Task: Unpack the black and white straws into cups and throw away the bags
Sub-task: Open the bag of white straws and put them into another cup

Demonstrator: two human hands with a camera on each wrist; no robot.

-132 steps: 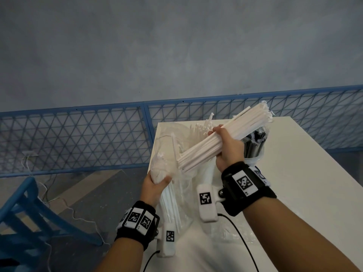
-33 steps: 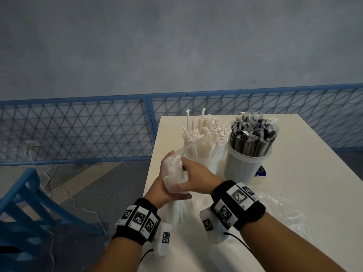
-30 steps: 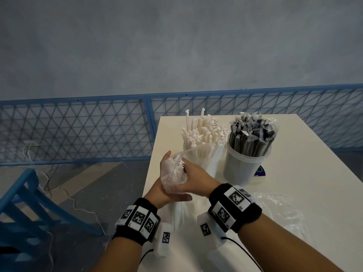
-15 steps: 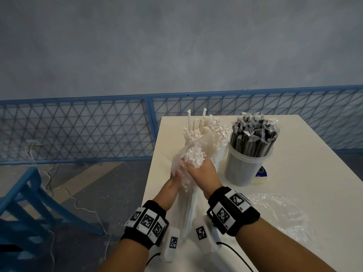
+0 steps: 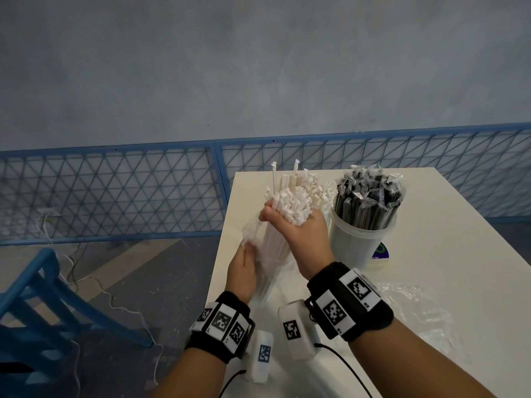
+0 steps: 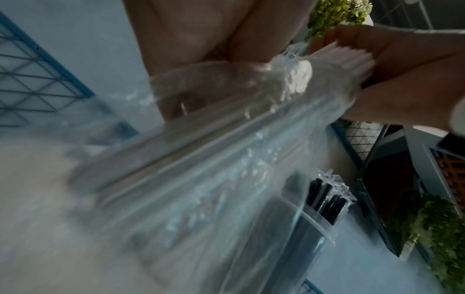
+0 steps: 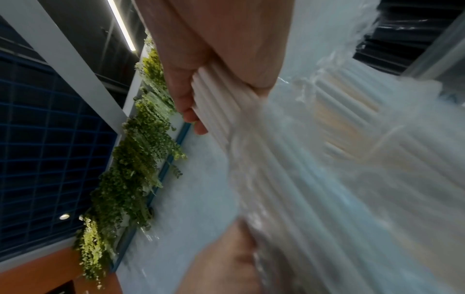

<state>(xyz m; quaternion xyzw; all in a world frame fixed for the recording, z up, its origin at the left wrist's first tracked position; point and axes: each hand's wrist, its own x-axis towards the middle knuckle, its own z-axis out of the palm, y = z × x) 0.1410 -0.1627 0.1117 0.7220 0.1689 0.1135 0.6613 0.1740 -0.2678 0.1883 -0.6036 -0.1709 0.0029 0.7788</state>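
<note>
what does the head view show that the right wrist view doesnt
Only the head view: the cup of black straws standing whole on the white table, the white straws already in their cup, an empty bag lying near the right forearm, and the blue chair.

Only the right wrist view: hanging green plants and a ceiling light strip.

Both: the right hand gripping a white straw bundle while the left hand holds the clear bag round it.

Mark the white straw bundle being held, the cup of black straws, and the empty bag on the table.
white straw bundle (image 5: 290, 206), head view, upper ends above the right hand.
cup of black straws (image 5: 359, 242), head view, cup wall.
empty bag (image 5: 413, 308), head view, crumpled middle.
</note>
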